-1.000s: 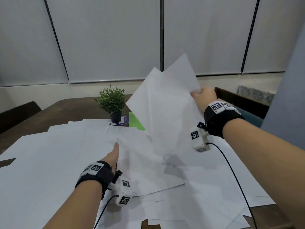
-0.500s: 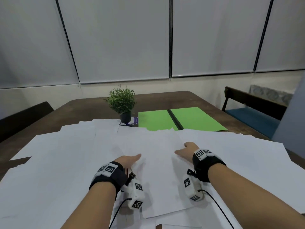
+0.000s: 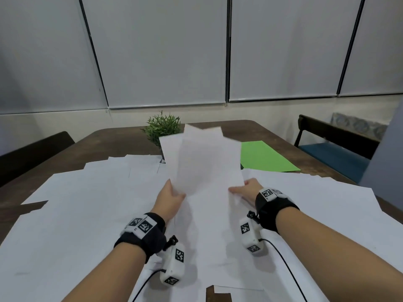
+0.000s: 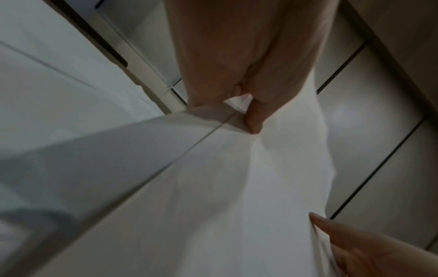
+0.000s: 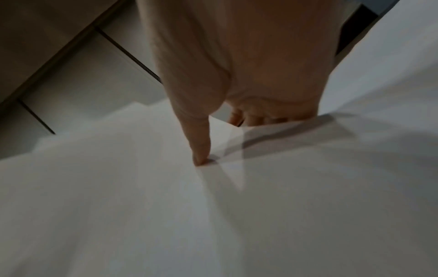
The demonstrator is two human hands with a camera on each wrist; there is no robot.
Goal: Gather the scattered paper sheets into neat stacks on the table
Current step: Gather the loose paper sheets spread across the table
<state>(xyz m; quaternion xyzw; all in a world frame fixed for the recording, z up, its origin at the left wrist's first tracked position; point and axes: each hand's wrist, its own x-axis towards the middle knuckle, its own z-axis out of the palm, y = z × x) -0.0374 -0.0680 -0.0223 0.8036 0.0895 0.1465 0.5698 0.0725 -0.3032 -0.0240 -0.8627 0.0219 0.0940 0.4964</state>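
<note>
A few white paper sheets stand lifted and fanned above the table's middle. My left hand pinches their lower left edge, thumb on the near face. At the lower right edge my right hand grips the same sheets, thumb pressed on the paper and fingers behind it. Many more white sheets lie scattered and overlapping across the dark wooden table. The held sheets hide part of the table behind them.
A small potted plant stands just behind the raised sheets. Green paper lies at the back right of the table. A dark chair with a blue seat is at the right, another dark chair at the left.
A second ago my right hand held sheets high; half a second ago both hands lay on the papers on the table. Now both hands have lifted a few sheets up together.
</note>
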